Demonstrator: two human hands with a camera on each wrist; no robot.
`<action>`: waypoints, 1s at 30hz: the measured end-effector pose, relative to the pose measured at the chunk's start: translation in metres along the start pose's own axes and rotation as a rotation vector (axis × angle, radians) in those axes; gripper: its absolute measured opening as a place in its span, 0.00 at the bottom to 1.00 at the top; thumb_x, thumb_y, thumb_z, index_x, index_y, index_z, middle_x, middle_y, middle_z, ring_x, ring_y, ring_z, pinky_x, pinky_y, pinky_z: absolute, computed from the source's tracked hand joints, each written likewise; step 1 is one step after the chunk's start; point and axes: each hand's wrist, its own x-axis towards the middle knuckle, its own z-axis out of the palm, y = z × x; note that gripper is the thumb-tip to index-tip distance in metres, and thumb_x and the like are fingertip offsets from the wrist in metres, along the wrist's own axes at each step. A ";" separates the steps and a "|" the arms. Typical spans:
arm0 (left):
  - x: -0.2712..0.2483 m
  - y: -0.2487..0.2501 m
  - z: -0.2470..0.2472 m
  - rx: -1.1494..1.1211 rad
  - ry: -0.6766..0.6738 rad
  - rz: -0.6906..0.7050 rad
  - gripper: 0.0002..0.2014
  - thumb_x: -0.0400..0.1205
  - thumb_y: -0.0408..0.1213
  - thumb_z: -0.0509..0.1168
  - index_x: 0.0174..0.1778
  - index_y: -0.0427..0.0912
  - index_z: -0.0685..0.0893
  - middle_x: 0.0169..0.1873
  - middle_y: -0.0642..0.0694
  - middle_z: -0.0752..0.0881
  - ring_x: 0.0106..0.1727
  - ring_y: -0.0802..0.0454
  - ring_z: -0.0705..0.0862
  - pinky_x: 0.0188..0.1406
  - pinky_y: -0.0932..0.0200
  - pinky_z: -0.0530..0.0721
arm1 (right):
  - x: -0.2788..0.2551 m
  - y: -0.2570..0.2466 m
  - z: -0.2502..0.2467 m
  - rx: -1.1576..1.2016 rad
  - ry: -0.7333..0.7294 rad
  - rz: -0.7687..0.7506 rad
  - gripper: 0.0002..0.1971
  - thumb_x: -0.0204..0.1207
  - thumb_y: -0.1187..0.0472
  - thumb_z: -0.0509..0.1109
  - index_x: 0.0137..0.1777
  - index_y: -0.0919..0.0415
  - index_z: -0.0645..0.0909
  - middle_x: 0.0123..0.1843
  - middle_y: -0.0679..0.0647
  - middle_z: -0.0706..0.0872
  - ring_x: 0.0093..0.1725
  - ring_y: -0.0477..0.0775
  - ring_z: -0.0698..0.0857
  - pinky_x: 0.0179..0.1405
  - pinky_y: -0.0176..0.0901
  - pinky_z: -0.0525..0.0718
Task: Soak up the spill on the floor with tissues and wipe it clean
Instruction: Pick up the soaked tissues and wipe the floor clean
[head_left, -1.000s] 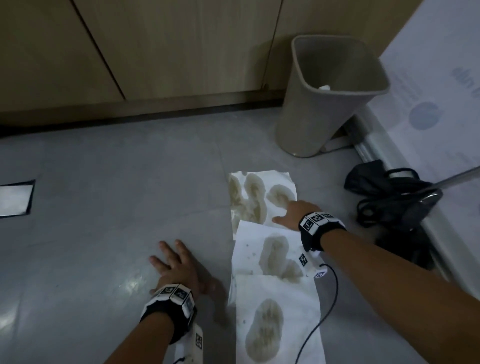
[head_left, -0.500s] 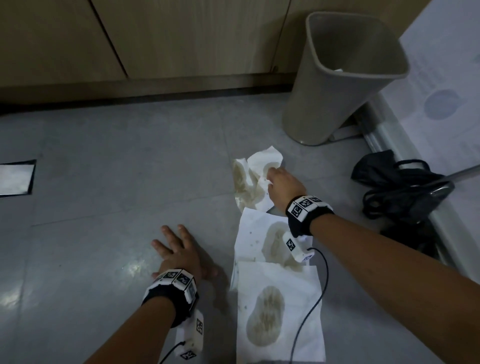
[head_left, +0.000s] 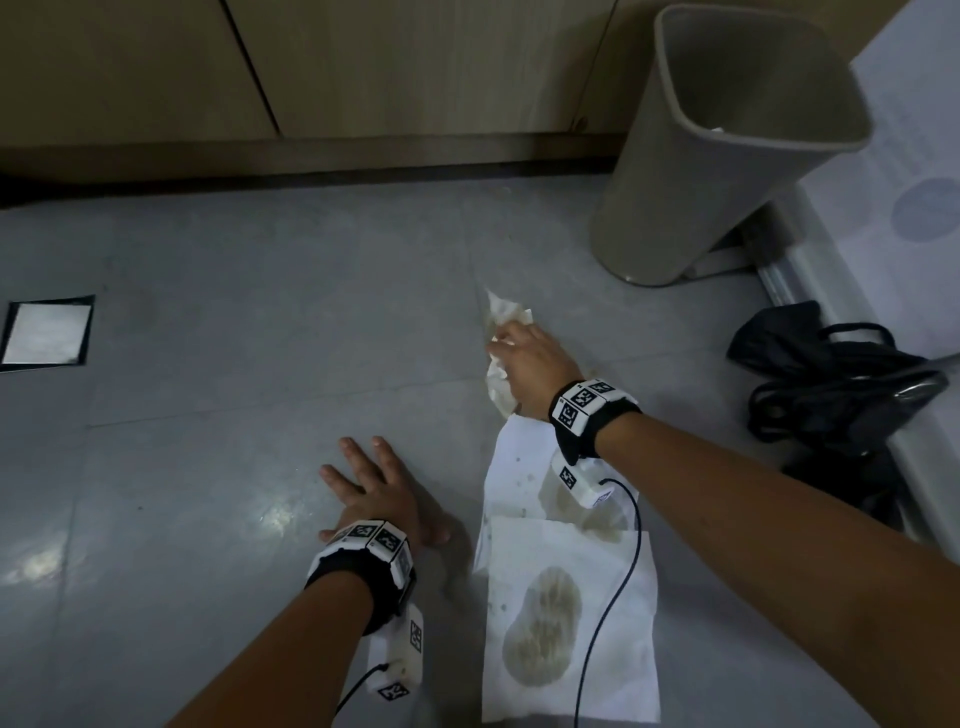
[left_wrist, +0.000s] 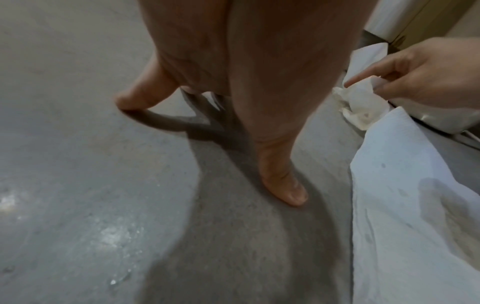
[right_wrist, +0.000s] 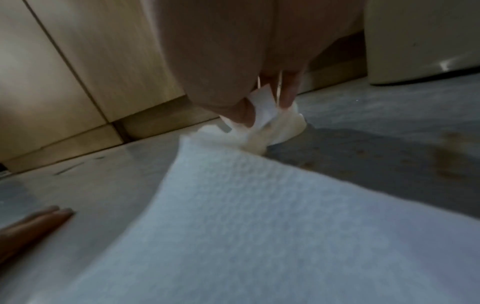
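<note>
My right hand (head_left: 524, 358) grips a crumpled, stained tissue (head_left: 503, 322) bunched against the grey floor, in front of the bin. The same wad (right_wrist: 262, 127) shows in the right wrist view, pinched between thumb and fingers, and in the left wrist view as a wad (left_wrist: 361, 105). Two flat tissues lie behind it toward me: a middle one (head_left: 524, 467) with faint stains and a near one (head_left: 566, 623) with a large brown blotch. My left hand (head_left: 374, 493) rests flat on the floor left of the tissues, fingers spread. Brown wet marks (right_wrist: 446, 156) remain on the floor by the wad.
A tall beige bin (head_left: 727, 145) stands at the back right. A black bag (head_left: 831, 374) lies at the right by a metal rail. Wooden cabinet doors (head_left: 363, 67) run along the back. A square floor plate (head_left: 47, 332) sits at the far left.
My right hand gathered the far flat tissue into a crumpled wad and pushed it forward over the floor. The left hand stayed planted.
</note>
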 end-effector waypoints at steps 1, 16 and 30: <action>-0.001 0.000 -0.001 0.003 -0.001 -0.003 0.75 0.65 0.63 0.80 0.82 0.41 0.23 0.77 0.32 0.17 0.79 0.19 0.26 0.72 0.19 0.67 | 0.001 0.002 0.001 -0.097 0.017 0.010 0.32 0.71 0.61 0.75 0.77 0.58 0.73 0.81 0.57 0.67 0.78 0.61 0.68 0.75 0.50 0.66; -0.001 0.001 -0.003 0.020 -0.018 -0.002 0.74 0.66 0.64 0.79 0.82 0.40 0.23 0.77 0.31 0.18 0.79 0.18 0.27 0.72 0.18 0.66 | 0.000 0.012 0.037 0.002 -0.119 0.096 0.30 0.89 0.58 0.47 0.87 0.67 0.40 0.88 0.63 0.36 0.88 0.60 0.41 0.86 0.55 0.48; 0.000 0.005 -0.005 0.037 -0.050 -0.039 0.76 0.65 0.66 0.78 0.81 0.40 0.21 0.76 0.30 0.17 0.79 0.18 0.27 0.72 0.18 0.66 | 0.018 0.019 0.023 0.143 -0.142 0.194 0.40 0.87 0.40 0.48 0.87 0.66 0.37 0.88 0.61 0.35 0.88 0.57 0.39 0.86 0.55 0.46</action>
